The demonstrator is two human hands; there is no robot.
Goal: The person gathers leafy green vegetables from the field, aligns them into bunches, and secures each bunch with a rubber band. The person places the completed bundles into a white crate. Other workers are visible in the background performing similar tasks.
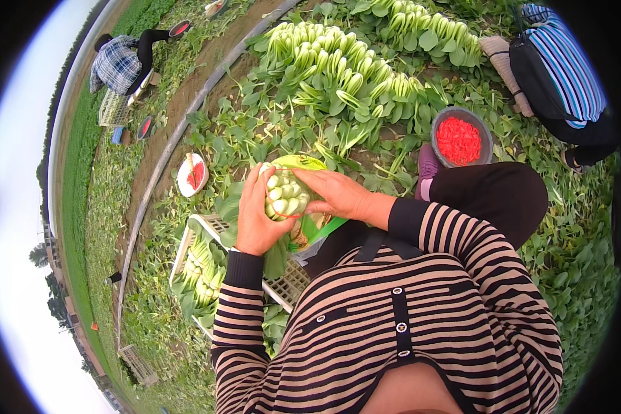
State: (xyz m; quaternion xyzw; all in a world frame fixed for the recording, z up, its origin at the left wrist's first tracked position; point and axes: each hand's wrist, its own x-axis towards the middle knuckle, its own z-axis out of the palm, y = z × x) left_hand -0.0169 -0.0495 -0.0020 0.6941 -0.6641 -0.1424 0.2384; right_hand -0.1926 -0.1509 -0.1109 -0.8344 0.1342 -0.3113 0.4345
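Between my two hands is a bunch of bok choy [285, 196], its pale stem ends turned up toward me. A thin red rubber band [283, 218] runs around the stems. My left hand [257, 219] is wrapped about the bunch's left side, fingers pointing away from me. From the right, my right hand [339, 194] grips the other side near the band. The leaves hang mostly hidden beneath my hands. A yellow-green plastic sheet or bag [300, 163] shows just behind and below the bunch.
A white crate [180, 257] holding bok choy [204, 272] stands at my left. Rows of bok choy [324, 55] lie ahead. A grey basin [490, 148] of red bands sits by my shoe; a white bowl [182, 181] lies left. Co-workers [566, 65] [117, 65] crouch nearby.
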